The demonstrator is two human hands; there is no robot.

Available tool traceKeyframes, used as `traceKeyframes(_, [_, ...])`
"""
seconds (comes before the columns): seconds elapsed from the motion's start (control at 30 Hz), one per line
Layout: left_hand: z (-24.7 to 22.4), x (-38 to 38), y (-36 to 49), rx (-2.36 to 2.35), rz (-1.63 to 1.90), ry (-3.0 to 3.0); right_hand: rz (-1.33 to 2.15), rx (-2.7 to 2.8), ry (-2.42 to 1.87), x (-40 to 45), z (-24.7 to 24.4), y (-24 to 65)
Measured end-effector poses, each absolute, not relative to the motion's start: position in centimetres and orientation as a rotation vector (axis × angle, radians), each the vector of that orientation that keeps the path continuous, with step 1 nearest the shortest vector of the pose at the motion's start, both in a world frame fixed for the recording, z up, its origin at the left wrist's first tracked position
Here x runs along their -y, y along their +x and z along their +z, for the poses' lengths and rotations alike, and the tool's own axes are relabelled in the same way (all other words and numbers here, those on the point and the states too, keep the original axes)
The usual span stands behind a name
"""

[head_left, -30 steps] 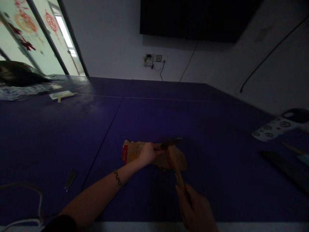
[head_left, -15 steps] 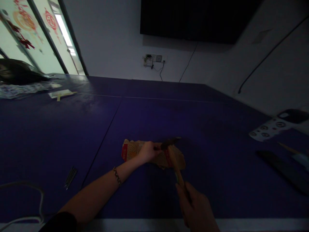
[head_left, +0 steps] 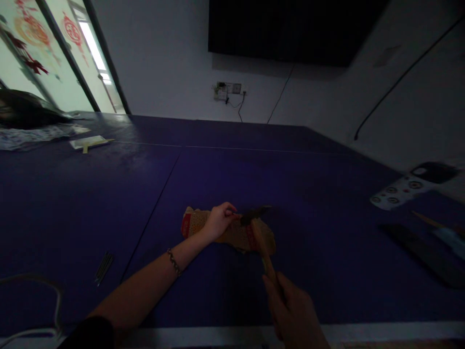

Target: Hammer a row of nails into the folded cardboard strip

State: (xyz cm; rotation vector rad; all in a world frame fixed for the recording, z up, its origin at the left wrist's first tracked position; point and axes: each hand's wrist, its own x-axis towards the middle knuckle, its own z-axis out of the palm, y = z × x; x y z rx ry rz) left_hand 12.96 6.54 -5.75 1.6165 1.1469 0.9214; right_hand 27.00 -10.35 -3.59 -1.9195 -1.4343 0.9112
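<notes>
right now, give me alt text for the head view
A right hand grips a wooden-handled hammer over printed cardboard on a purple table, the left hand near the hammer's head. Thin metal rods lie to the left; a black screen hangs on the wall behind.

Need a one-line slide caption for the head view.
Right hand gripping a dark-headed, wooden-handled hammer, left hand beside it, over printed brown cardboard on a purple tabletop.
</notes>
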Motion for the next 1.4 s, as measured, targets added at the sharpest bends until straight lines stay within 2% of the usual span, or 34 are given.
traceKeyframes(0.4, [-6.3,-6.3,12.4,-1.247,0.761,2.114,0.902,1.470,-1.886,10.2,-3.9,27.4])
traceKeyframes(0.63, [-5.2,-6.5,11.8,-0.975,0.554,2.240,0.899,1.457,-1.881,10.1,-3.8,27.1])
traceKeyframes(0.87, [-4.9,-7.2,10.9,-0.820,0.574,2.161,0.822,1.422,-1.880,10.3,-3.9,27.0])
traceKeyframes(1.13, [-5.5,-7.1,11.5,-1.045,0.640,1.970,0.773,1.393,-1.880,10.7,-3.7,26.7])
traceKeyframes(1.4, [-5.4,-5.9,12.3,-1.239,0.559,2.269,0.792,1.413,-1.877,10.6,-3.4,26.5])
